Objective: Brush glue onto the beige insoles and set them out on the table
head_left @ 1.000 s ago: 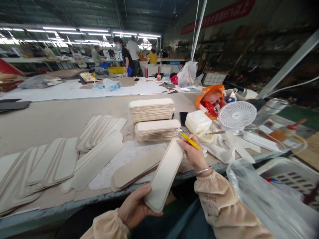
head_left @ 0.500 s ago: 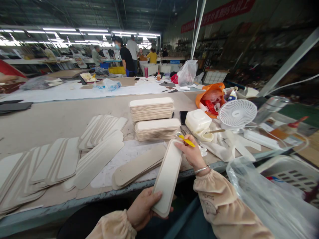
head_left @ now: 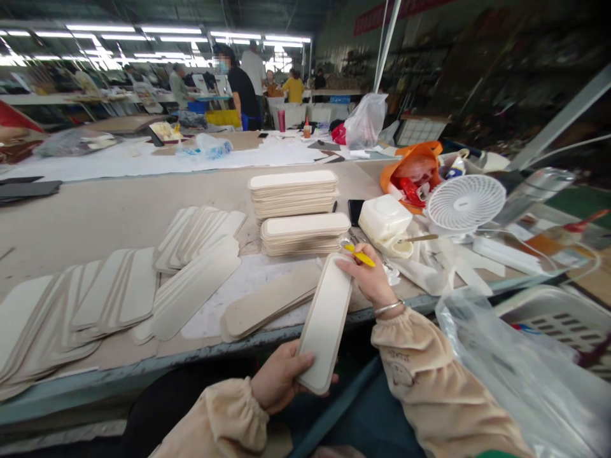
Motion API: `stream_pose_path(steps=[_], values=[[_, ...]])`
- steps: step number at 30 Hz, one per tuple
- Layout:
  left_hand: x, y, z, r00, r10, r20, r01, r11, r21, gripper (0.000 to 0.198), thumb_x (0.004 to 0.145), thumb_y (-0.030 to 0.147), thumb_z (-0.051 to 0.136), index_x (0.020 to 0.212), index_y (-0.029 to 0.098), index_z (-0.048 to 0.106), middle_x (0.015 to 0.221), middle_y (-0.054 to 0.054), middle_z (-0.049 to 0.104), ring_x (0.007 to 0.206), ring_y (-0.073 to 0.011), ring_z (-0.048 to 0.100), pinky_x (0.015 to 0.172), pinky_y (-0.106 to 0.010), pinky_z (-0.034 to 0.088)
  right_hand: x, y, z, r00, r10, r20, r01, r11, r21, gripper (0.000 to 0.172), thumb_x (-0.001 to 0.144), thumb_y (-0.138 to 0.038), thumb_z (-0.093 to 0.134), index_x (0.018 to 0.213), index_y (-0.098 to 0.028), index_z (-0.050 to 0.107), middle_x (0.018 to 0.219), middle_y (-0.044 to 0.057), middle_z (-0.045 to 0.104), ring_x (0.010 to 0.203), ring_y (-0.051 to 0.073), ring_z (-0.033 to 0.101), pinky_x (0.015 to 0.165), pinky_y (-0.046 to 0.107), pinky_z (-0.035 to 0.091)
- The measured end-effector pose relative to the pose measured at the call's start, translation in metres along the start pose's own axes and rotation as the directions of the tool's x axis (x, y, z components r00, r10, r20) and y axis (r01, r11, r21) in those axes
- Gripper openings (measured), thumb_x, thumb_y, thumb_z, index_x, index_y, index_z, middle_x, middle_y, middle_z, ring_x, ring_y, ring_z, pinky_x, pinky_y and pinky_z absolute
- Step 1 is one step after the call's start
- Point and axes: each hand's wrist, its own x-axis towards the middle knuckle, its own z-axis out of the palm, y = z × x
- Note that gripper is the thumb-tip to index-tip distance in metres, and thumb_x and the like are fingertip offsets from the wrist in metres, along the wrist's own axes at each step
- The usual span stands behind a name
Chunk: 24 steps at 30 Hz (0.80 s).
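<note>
A long white panel with rounded corners (head_left: 325,324) is tilted over the table's front edge. My left hand (head_left: 281,375) grips its lower end, thumb on top and fingers beneath. At the upper end, my right hand (head_left: 370,273) pinches the panel and also holds a yellow-handled tool (head_left: 363,256). Just left of the panel lie several beige pieces (head_left: 272,302). Two neat stacks of similar panels, a rear one (head_left: 293,194) and a front one (head_left: 305,234), stand beyond it. Fanned-out panels (head_left: 112,289) cover the left side of the table.
A white container (head_left: 384,216), a white fan (head_left: 465,203) and an orange bag (head_left: 414,175) stand on the right. Clear plastic (head_left: 501,356) and a white basket (head_left: 554,318) are beside my right sleeve. People (head_left: 243,89) are in the background.
The view has tilted slightly down, so the table and its items appear higher in the picture. Both hands keep their hold on the panel, and the yellow tool remains in my right hand.
</note>
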Motion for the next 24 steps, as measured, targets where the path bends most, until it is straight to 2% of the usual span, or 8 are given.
stream_pose_path(steps=[7,12,24], values=[[-0.003,0.008,-0.001,0.996,-0.082,0.045,0.084,0.996,-0.042,0.056,0.079,0.046,0.069,0.120,0.009,0.062,0.108,-0.020,0.071,0.095,-0.0356,0.071,0.071,-0.039,0.059,0.004,0.006,-0.002,0.997,-0.071,-0.037,0.071,0.997,-0.023,0.048,0.060,-0.029,0.086,0.084,-0.025,0.046,0.062,-0.010,0.041,0.055,0.009,0.037,0.053,0.021,0.032],[-0.002,0.007,-0.001,0.998,-0.058,0.029,0.056,0.997,0.056,0.051,0.069,0.033,0.081,0.113,0.012,0.065,0.104,-0.015,0.072,0.092,-0.0297,0.072,0.069,-0.030,0.059,0.004,0.003,-0.001,0.995,-0.076,-0.058,0.072,0.994,-0.076,0.047,0.061,-0.033,0.085,0.085,-0.025,0.046,0.061,-0.010,0.039,0.054,0.009,0.035,0.051,0.022,0.030],[0.004,-0.003,-0.004,0.999,-0.040,-0.008,0.041,0.995,0.095,0.046,0.074,0.036,0.077,0.111,0.011,0.067,0.099,-0.015,0.072,0.087,-0.0268,0.073,0.064,-0.027,0.059,0.001,-0.002,0.000,0.996,-0.070,-0.047,0.065,0.992,-0.108,0.044,0.068,-0.036,0.082,0.086,-0.025,0.044,0.060,-0.011,0.037,0.054,0.010,0.033,0.051,0.023,0.028]])
